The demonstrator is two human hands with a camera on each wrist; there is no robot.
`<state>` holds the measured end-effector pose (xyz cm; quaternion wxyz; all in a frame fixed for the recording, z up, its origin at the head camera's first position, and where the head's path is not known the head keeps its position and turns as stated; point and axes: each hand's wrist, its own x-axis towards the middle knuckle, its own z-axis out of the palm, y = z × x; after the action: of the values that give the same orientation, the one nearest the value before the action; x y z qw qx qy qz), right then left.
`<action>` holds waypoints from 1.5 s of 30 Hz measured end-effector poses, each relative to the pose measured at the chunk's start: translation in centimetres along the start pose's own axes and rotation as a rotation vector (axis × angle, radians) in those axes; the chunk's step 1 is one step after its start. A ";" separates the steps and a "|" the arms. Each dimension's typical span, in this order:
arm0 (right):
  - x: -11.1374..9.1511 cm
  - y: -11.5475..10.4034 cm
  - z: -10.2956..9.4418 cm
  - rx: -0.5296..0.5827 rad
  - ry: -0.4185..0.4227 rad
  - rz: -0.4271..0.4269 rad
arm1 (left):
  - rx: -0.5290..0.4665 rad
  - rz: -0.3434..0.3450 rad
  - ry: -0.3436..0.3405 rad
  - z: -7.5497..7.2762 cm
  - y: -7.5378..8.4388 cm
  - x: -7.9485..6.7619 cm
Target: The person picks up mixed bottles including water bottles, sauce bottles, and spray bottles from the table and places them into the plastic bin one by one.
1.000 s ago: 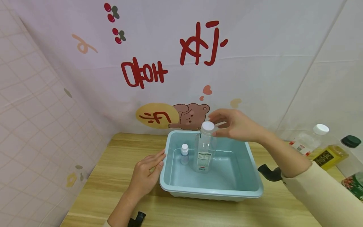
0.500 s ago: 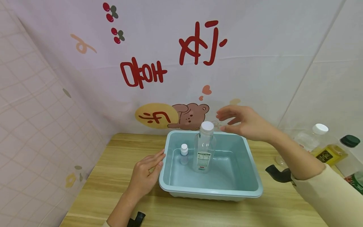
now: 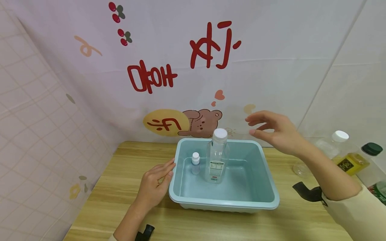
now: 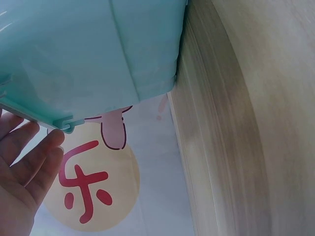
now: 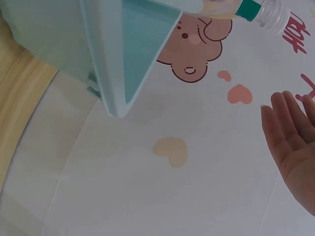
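A light blue plastic basin (image 3: 224, 202) stands on the wooden table. Inside it, a tall clear bottle (image 3: 216, 164) with a white cap is upright near the middle, and a small bottle (image 3: 195, 164) with a white cap stands to its left. My left hand (image 3: 155, 184) rests against the basin's left rim with its fingers straight; in the left wrist view those fingertips (image 4: 56, 137) touch the rim's underside. Above the basin's back right corner, my right hand (image 3: 277, 130) is in the air, fingers loosely bent, holding nothing and apart from the tall bottle.
To the right, partly behind my right forearm, stand a clear bottle with a white cap (image 3: 340, 136), a bottle of yellow liquid (image 3: 352, 164) with a dark green cap, and a green-labelled container (image 3: 379, 191). A printed cloth (image 3: 271, 83) hangs behind the table (image 3: 126, 167).
My right hand has let go of the tall bottle's top and moved away to the right. The bottle stays upright in the basin, and my left hand has kept its place.
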<state>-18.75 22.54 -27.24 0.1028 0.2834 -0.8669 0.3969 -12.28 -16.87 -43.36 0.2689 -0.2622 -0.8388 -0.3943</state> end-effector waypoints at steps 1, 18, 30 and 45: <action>-0.2 0.1 0.0 -0.006 0.017 -0.006 | -0.001 0.007 0.005 0.0 0.0 0.0; -4.8 2.4 -1.7 -0.041 0.255 -0.103 | 0.000 -0.002 -0.005 0.0 0.1 0.5; -8.2 3.8 -3.9 -0.054 0.247 -0.001 | 0.003 0.006 0.016 0.0 0.0 0.2; -11.3 8.0 -6.4 -0.216 0.331 0.057 | 0.008 0.004 0.020 0.1 0.1 0.0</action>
<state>-14.34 36.14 -32.58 0.2626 0.1767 -0.8834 0.3456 -12.21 -16.75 -43.34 0.2790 -0.2587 -0.8371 -0.3930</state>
